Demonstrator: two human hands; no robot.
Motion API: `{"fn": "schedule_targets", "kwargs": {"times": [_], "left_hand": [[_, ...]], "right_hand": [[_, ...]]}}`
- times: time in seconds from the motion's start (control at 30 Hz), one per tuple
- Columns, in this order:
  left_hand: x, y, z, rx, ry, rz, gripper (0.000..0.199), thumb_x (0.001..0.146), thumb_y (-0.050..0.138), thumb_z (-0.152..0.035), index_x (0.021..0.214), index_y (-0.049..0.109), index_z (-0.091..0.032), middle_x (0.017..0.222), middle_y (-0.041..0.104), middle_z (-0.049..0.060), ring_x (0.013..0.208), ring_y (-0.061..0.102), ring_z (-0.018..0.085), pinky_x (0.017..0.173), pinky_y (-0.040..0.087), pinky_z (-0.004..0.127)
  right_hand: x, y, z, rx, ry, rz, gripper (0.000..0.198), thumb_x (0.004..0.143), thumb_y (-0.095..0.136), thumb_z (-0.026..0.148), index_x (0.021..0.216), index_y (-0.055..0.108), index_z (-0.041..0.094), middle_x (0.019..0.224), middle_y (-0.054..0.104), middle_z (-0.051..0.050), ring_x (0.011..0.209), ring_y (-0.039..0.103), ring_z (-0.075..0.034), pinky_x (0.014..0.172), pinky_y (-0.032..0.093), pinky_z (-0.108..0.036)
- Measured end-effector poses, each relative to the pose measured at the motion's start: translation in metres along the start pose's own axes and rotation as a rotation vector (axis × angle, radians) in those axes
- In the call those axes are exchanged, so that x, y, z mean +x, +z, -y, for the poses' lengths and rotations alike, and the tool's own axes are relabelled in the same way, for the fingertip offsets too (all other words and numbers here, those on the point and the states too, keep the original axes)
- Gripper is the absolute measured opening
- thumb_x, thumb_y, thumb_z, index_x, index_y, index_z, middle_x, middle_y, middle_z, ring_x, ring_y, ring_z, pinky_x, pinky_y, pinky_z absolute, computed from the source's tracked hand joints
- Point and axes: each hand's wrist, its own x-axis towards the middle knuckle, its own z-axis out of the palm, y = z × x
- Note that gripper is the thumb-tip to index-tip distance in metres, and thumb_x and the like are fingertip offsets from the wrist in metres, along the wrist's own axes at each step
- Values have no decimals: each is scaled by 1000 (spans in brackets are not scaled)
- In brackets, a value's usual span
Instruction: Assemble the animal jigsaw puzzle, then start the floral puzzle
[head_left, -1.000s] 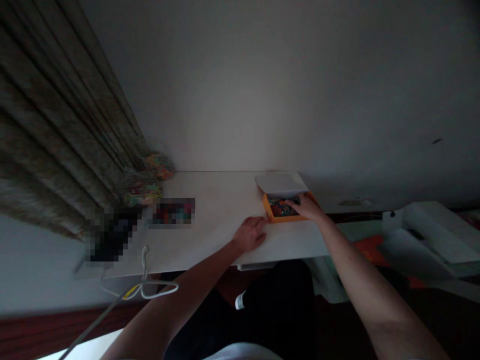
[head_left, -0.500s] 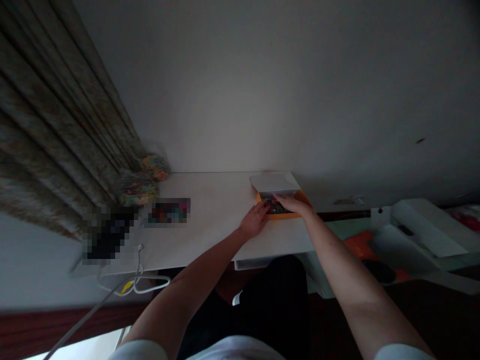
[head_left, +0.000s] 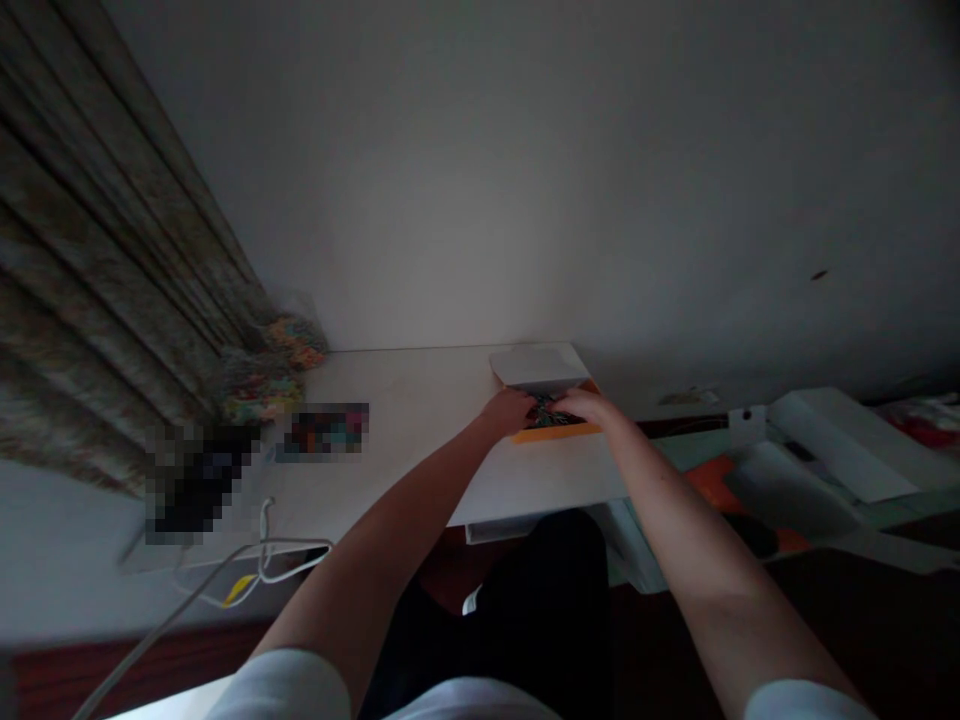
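In the head view, has just shifted the left grip from the desk to the left end of the box, facing the right grip. Now reaches the jumbled pieces from two sides, with both grips instead of only the right. Cannot tell, with fingertips hidden or dim, whether pinching anything or resting loosely. Has the box directly under both grips, with the lid folded back just beyond. Shows bags well to the left of the left grip, beside the curtain.

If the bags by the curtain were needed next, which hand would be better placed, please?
Probably the left hand: it is at the left end of the box, nearer the bags; the right hand is farther away.
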Motion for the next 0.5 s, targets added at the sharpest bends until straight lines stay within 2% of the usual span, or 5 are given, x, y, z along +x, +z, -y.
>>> {"fn": "schedule_targets", "kwargs": {"times": [0.1,0.2,0.33,0.43,0.5], "left_hand": [[7,2,3,44,-19,47,22,90,70,-33,105,76,-17,108,76,13,113,68,29,114,39,46],[8,8,3,56,-37,63,27,92,68,-35,112,74,-18,119,74,13,121,65,29,119,32,50],[13,16,3,67,-70,68,35,88,73,-35,117,71,-15,120,73,18,123,64,35,120,27,60],[19,21,2,55,-92,46,36,83,77,-29,117,70,-18,114,75,17,118,67,35,119,27,63],[22,23,2,33,-98,9,38,80,79,-26,117,70,-18,114,74,18,116,68,36,119,27,63]], "right_hand": [[-2,-2,3,-82,26,-47,47,93,63,52,115,76,12,121,74,-20,120,67,-34,101,52,-41],[-6,-6,4,-63,31,-68,60,102,43,59,126,72,13,131,69,-21,131,60,-33,109,48,-44],[-9,-9,1,72,11,5,56,103,38,59,130,69,21,131,71,-14,125,64,-29,104,53,-42],[-12,-7,4,177,10,104,55,97,50,64,127,69,22,120,76,-14,117,68,-29,99,56,-43],[-14,-5,9,253,16,185,56,97,48,66,122,71,21,112,77,-14,112,70,-29,98,57,-42]]}}
